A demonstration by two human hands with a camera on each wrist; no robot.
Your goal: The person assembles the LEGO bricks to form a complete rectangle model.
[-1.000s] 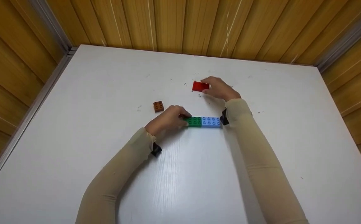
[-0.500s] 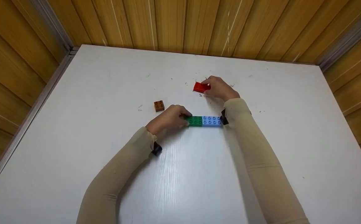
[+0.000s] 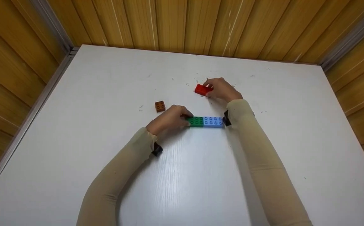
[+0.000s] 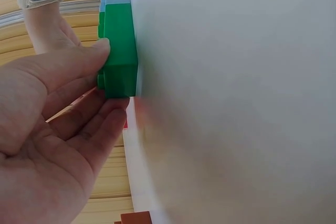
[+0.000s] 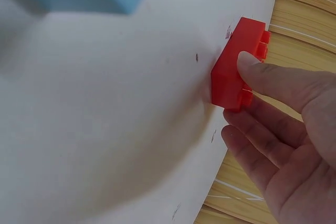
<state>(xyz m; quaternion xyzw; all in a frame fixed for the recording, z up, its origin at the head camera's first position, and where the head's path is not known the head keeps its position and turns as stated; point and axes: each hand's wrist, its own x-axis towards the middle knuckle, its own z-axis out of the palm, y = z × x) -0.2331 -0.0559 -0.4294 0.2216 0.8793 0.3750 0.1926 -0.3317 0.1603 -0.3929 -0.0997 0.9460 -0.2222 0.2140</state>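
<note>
My left hand [image 3: 173,117] grips the left end of a green building brick [image 3: 197,121], thumb on the near side, fingers around the far side. End to end with it on the right lies a light blue brick [image 3: 213,121], studs up. Farther back, my right hand [image 3: 222,88] pinches a red brick [image 3: 202,89] by its right end. In the right wrist view the thumb presses the side of the red brick [image 5: 236,69], whose studs face away from the table. A small brown brick [image 3: 160,106] lies behind and left of my left hand, touched by neither hand.
All the bricks are on or just over a white table [image 3: 122,84] with small dark marks. Wood-look panels [image 3: 169,25] stand along its back and sides. My right wrist, with a black strap [image 3: 227,118], is close to the blue brick's right end.
In my right hand the red brick has turned and come slightly nearer, going from a flat, studless look to a solid block. My left hand has kept its hold on the green brick.
</note>
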